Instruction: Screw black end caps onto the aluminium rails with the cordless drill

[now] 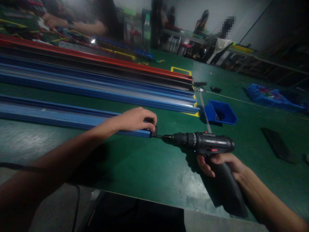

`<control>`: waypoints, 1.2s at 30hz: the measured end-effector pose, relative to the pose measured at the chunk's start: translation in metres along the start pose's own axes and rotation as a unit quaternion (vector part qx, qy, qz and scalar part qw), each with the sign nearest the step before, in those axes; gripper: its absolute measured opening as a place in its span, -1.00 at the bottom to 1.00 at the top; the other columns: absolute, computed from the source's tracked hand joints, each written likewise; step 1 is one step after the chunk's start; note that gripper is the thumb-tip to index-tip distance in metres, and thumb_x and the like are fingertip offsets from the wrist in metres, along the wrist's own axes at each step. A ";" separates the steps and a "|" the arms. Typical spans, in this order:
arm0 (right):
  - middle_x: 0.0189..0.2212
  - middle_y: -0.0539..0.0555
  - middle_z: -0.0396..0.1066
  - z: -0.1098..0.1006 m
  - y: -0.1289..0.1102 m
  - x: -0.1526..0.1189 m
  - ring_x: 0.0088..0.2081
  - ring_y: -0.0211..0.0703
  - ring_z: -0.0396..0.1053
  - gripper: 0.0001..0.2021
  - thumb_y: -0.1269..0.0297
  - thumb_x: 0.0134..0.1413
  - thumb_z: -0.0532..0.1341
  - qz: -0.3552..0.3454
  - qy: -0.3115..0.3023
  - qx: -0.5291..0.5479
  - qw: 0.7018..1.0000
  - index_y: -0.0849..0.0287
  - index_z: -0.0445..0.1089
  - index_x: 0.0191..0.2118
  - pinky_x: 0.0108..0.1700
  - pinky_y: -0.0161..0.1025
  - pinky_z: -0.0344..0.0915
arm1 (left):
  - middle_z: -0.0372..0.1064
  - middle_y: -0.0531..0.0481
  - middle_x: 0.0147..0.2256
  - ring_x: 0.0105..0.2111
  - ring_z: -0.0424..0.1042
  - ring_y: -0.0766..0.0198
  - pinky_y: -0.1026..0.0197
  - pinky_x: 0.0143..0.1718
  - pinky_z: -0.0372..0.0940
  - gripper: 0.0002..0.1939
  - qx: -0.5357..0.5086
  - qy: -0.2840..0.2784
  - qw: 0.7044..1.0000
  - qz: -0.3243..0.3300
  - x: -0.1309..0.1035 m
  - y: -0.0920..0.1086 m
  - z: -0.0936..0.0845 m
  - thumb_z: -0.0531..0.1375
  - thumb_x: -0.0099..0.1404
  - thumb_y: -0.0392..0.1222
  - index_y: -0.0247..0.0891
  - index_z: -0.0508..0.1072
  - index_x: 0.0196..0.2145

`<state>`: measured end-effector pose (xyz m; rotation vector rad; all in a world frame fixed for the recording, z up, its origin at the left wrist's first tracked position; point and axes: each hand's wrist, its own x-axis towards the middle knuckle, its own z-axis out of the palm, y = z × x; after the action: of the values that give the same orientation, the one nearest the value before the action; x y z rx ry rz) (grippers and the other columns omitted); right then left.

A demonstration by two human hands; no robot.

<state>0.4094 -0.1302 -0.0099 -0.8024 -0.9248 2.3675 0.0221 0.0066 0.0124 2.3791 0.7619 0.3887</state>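
My right hand (227,161) is wrapped round the grip of a black cordless drill (212,142), which lies sideways with its bit pointing left. The tip of the bit (160,137) meets a small black end piece (154,131) at the right end of a blue metal profile (96,120). Over that end rests my left hand (138,119), its thumb and fingers pinched on the black end piece. The fingers partly hide the piece, and whether a screw sits at the bit cannot be made out.
Behind lie several more blue profiles (120,90) and an orange-red one (120,62). A blue bin (220,112) with dark parts stands right of them. A black flat object (277,145) lies far right. Another person's hand (54,22) is at the upper left.
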 end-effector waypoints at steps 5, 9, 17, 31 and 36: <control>-0.37 0.20 0.48 0.002 -0.002 0.000 -0.39 -0.17 0.46 -0.72 0.32 0.12 0.32 -0.004 -0.002 0.002 1.000 0.44 0.54 -0.11 -0.35 -0.32 0.36 | 0.60 0.10 -0.27 -0.24 0.53 0.29 0.26 -0.22 0.19 -0.83 0.003 0.002 1.000 0.002 0.000 0.000 0.000 0.30 0.31 -0.02 -0.15 0.58 -0.27; -0.36 0.22 0.50 0.004 -0.003 0.000 -0.38 -0.15 0.48 -0.69 0.30 0.11 0.32 -0.002 0.003 0.002 1.000 0.46 0.54 -0.10 -0.33 -0.30 0.37 | 0.60 0.10 -0.27 -0.24 0.53 0.29 0.26 -0.22 0.19 -0.83 -0.001 0.003 1.000 0.003 0.000 0.001 0.000 0.31 0.31 -0.01 -0.15 0.58 -0.26; -0.40 0.16 0.47 0.010 -0.004 -0.001 -0.43 -0.15 0.43 -0.71 0.22 0.06 0.37 0.022 0.040 -0.022 0.999 0.33 0.57 -0.16 -0.39 -0.26 0.31 | 0.61 0.09 -0.26 -0.23 0.54 0.28 0.26 -0.21 0.21 -0.83 -0.006 0.003 1.000 0.004 0.000 0.000 0.000 0.31 0.30 -0.01 -0.14 0.59 -0.26; -0.45 0.12 0.42 0.013 -0.006 0.001 -0.45 -0.20 0.35 -0.74 0.20 0.03 0.38 0.036 0.051 -0.028 0.998 0.32 0.56 -0.23 -0.40 -0.29 0.29 | 0.61 0.10 -0.27 -0.24 0.54 0.28 0.27 -0.20 0.23 -0.84 -0.020 -0.001 1.000 0.000 0.000 0.000 0.000 0.30 0.31 -0.03 -0.14 0.60 -0.25; -0.43 0.13 0.44 0.015 -0.007 0.000 -0.44 -0.17 0.37 -0.71 0.19 0.00 0.39 0.043 0.064 -0.023 0.997 0.29 0.58 -0.19 -0.41 -0.27 0.29 | 0.60 0.10 -0.27 -0.25 0.53 0.28 0.25 -0.22 0.22 -0.84 -0.013 0.012 1.000 0.001 0.000 0.000 0.000 0.32 0.29 -0.03 -0.14 0.60 -0.27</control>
<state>0.4010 -0.1321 0.0038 -1.0171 -0.9112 2.3433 0.0222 0.0065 0.0122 2.3542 0.7612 0.4249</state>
